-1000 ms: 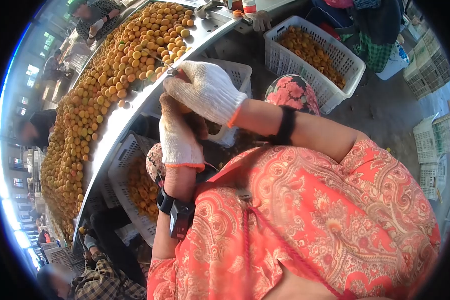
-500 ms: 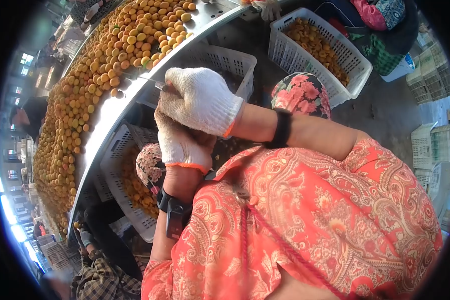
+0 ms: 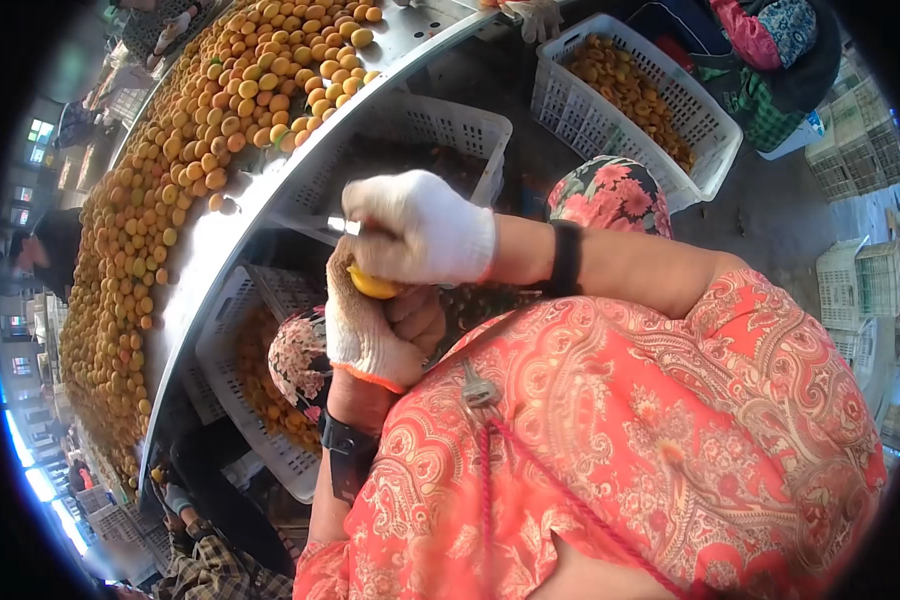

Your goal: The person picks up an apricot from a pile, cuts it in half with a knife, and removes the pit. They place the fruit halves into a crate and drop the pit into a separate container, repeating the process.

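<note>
My right hand [image 3: 420, 228], in a white knit glove, is closed around a small knife; its short metal part [image 3: 344, 225] sticks out at the left of the fist. Just below it my left hand [image 3: 370, 325], in a soiled glove with an orange cuff, grips a yellow-orange apricot [image 3: 372, 284]. The right fist presses over the top of the fruit, so much of it is hidden. Bare fingertips show at the left glove. Both hands are in front of the metal table [image 3: 202, 262], where many apricots [image 3: 235, 125] lie heaped.
A white crate [image 3: 450, 125] stands below the table edge. Two more crates, one at the upper right [image 3: 718, 165] and one at the lower left [image 3: 295, 470], hold orange fruit pieces. My floral-covered knees flank my hands. Other people are around the table; stacked crates [image 3: 855, 285] stand right.
Both hands have shifted slightly, the right one lower and turned. The apricot now shows between them. The knife's thin blade, seen earlier pointing toward the table, now appears only as a short bright piece.
</note>
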Demonstrator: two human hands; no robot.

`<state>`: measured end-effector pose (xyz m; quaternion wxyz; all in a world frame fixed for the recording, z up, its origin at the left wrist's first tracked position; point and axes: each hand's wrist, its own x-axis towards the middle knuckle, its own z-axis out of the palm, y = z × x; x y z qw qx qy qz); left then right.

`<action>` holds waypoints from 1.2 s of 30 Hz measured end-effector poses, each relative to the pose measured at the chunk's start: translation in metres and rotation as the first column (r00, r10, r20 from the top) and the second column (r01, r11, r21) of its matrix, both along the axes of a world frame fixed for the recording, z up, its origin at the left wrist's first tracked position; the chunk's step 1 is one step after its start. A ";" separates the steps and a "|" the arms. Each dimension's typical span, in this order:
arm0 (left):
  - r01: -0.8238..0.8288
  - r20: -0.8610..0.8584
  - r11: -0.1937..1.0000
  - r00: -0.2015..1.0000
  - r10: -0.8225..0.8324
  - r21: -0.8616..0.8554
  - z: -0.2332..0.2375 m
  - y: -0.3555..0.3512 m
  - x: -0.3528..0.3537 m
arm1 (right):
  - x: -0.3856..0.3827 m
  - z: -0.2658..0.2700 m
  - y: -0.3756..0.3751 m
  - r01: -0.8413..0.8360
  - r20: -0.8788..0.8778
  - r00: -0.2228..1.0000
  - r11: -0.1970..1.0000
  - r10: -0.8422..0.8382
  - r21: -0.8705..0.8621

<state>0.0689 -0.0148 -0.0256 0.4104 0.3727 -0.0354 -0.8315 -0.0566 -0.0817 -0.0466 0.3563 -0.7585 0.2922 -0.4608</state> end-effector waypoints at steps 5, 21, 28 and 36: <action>-0.241 0.037 0.964 0.968 0.246 -0.111 -0.002 -0.015 0.021 | -0.006 -0.002 -0.023 -0.235 0.543 0.824 0.771 -0.165 0.591; -0.087 0.049 0.857 0.990 0.129 -0.508 -0.027 0.001 0.018 | -0.001 0.035 0.010 -0.003 0.190 0.976 0.858 -0.110 0.514; 0.316 0.465 0.650 0.883 0.065 -0.691 0.011 0.024 0.017 | -0.003 0.038 0.011 0.285 -0.151 0.937 0.939 -0.316 -0.195; -0.135 0.059 0.926 0.984 0.166 -0.351 0.012 0.027 0.014 | -0.027 0.061 0.010 0.398 0.005 0.912 0.879 -0.411 -0.262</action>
